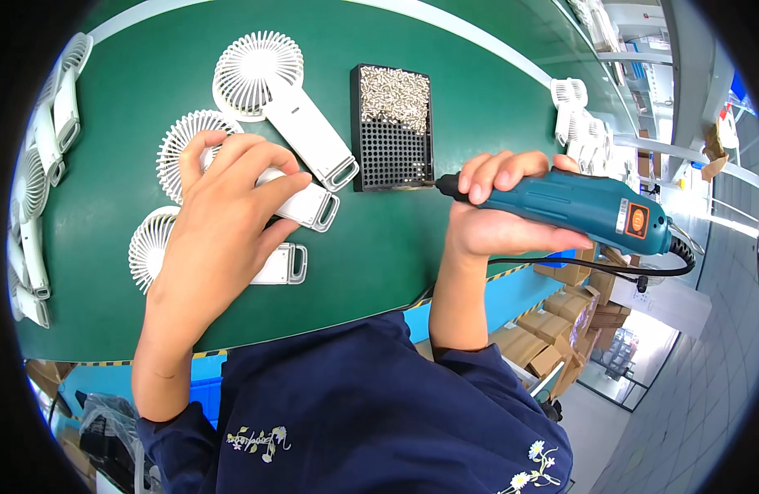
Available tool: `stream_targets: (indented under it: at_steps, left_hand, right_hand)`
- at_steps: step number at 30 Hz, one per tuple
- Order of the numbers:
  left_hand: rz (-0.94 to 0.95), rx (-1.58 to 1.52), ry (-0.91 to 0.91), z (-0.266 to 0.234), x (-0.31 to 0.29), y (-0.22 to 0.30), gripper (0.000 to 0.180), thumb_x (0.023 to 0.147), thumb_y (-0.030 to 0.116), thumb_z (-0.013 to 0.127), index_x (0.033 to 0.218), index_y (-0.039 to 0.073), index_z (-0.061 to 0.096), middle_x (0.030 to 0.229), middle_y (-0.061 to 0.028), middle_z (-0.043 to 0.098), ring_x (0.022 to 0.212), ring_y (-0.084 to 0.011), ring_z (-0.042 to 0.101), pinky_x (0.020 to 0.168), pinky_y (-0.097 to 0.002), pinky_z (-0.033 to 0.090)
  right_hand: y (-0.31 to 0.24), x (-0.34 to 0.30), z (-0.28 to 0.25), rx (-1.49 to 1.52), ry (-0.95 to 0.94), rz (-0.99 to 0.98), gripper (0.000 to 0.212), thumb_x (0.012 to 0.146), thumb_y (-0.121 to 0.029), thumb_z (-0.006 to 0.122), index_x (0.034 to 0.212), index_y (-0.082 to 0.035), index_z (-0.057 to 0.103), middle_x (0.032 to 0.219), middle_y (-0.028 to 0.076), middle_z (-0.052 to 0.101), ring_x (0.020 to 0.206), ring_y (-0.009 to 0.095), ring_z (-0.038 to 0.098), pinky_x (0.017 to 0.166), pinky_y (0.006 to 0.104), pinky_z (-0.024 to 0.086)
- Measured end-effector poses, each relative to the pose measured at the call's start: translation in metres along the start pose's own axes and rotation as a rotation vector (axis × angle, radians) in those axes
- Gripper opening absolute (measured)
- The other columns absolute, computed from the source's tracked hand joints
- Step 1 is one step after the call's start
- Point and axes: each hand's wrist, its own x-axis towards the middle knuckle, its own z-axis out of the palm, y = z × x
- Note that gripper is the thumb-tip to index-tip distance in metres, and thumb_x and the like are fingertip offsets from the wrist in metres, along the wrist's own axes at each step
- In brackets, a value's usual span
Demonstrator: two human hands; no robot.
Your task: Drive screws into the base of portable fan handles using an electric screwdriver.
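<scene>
On a green table, three white handheld fans lie in a row in front of me. My left hand [219, 210] is closed over the middle fan [316, 206], thumb and fingers on its handle, hiding part of it. Beneath that wrist and hand is the nearest fan [151, 247]; the farthest fan [313, 140] lies untouched. My right hand [499, 198] grips a teal electric screwdriver [560, 207] held sideways. Its black nose points left, at the near right corner of a black screw tray [356, 123]. Small silvery screws [396, 95] crowd the tray's far half, while mostly bare holes show nearer me.
More white fans [33, 185] line the table's left edge, and another group [581, 123] stands at the right. A black cord [593, 267] loops from the screwdriver's rear under my right hand. Cardboard boxes [552, 325] sit below the table on the right.
</scene>
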Motion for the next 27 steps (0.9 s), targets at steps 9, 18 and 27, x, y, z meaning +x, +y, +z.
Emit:
stream_targets:
  at_steps: [9, 18, 27]
  left_hand:
    - [0.053, 0.008, 0.029, 0.003, -0.001, -0.004, 0.041, 0.064, 0.005, 0.079, 0.103, 0.010, 0.067, 0.104, -0.0008, 0.060, 0.107, -0.0215, 0.055, 0.105, -0.0432, 0.029]
    - [0.050, -0.020, 0.050, 0.005, -0.004, -0.008, 0.038, 0.062, 0.006, 0.079, 0.098, 0.009, 0.068, 0.103, 0.0005, 0.059, 0.105, -0.0198, 0.054, 0.103, -0.0426, 0.029]
    - [0.075, -0.030, 0.100, 0.009, -0.006, -0.009, 0.036, 0.063, 0.004, 0.078, 0.096, 0.010, 0.068, 0.098, 0.0009, 0.059, 0.100, -0.0185, 0.055, 0.103, -0.0442, 0.030]
  right_hand:
    - [-0.046, -0.016, 0.035, 0.285, -0.172, 0.079, 0.078, 0.088, -0.077, 0.036, 0.131, -0.012, 0.040, 0.076, 0.009, 0.051, 0.045, 0.019, 0.047, 0.039, 0.0332, 0.041]
    - [-0.044, -0.068, 0.081, 0.245, -0.490, 0.209, 0.059, 0.095, -0.058, 0.045, 0.129, -0.010, 0.042, 0.074, 0.012, 0.053, 0.047, 0.023, 0.048, 0.041, 0.0368, 0.043]
    - [-0.030, -0.056, 0.071, 0.292, -0.607, 0.235, 0.071, 0.091, -0.068, 0.046, 0.134, -0.012, 0.037, 0.081, 0.011, 0.052, 0.051, 0.023, 0.049, 0.046, 0.0379, 0.044]
